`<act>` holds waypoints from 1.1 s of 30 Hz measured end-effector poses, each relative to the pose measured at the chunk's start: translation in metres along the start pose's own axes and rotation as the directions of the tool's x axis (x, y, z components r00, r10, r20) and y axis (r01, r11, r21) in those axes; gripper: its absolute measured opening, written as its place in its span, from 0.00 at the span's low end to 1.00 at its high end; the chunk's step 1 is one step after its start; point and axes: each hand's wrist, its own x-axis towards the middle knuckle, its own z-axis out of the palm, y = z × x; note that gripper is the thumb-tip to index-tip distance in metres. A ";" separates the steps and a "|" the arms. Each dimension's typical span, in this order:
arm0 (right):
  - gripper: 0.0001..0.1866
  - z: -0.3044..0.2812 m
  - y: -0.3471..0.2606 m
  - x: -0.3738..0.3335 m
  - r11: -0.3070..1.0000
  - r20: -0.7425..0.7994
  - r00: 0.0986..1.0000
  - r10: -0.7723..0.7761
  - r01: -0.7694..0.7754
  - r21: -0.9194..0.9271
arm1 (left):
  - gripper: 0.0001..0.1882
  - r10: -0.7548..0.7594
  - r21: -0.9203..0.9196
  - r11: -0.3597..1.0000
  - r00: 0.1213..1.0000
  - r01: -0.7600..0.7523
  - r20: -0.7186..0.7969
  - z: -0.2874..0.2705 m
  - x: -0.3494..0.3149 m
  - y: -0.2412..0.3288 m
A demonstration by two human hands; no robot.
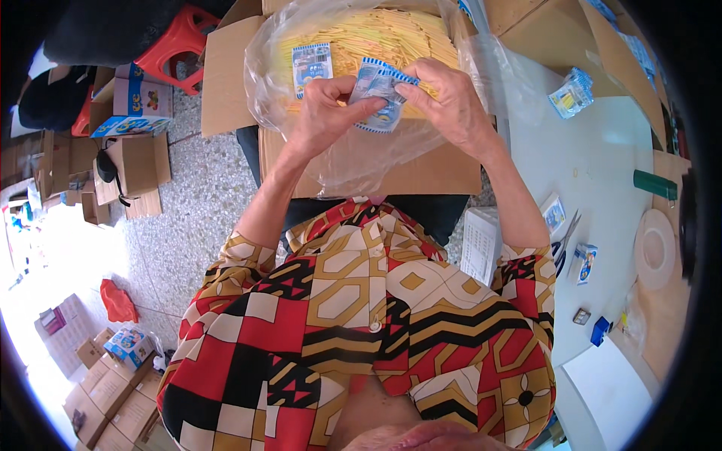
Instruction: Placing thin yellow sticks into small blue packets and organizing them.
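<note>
Your shirt [376, 301], patterned in red, black, cream and gold, fills the lower middle. Beyond it, your hands meet at a blue and white packet [382, 98], held above yellow strands [391, 37] in a clear bag [263, 86] set in a box [421, 174]. Your left hand [323, 113] is closed on the packet's left side, thumb laid across its front; your right hand [450, 101] pinches its upper right corner between thumb and finger. A second packet [312, 66] lies on the strands, just left of the held one. On the pale table [613, 203] to your right lie scissors [569, 234], a small packet [587, 263] and a white ring [641, 252]; a red stool [159, 49] stands on the floor [207, 169] far to your left
</note>
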 end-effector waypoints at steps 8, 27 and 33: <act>0.14 -0.012 -0.018 0.003 0.998 -0.152 0.988 -0.039 0.046 0.044 | 0.11 -0.016 0.013 1.000 0.991 0.018 -0.130 0.006 -0.006 0.005; 0.10 -0.054 0.061 -0.009 0.966 -0.173 0.953 0.250 -0.259 -0.030 | 0.10 0.128 0.033 0.992 0.951 -0.124 -0.281 0.008 -0.013 0.004; 0.07 -0.027 0.115 -0.026 0.852 0.094 0.939 0.330 -0.254 -0.458 | 0.10 0.108 0.022 0.994 0.951 -0.106 -0.289 0.011 -0.016 -0.005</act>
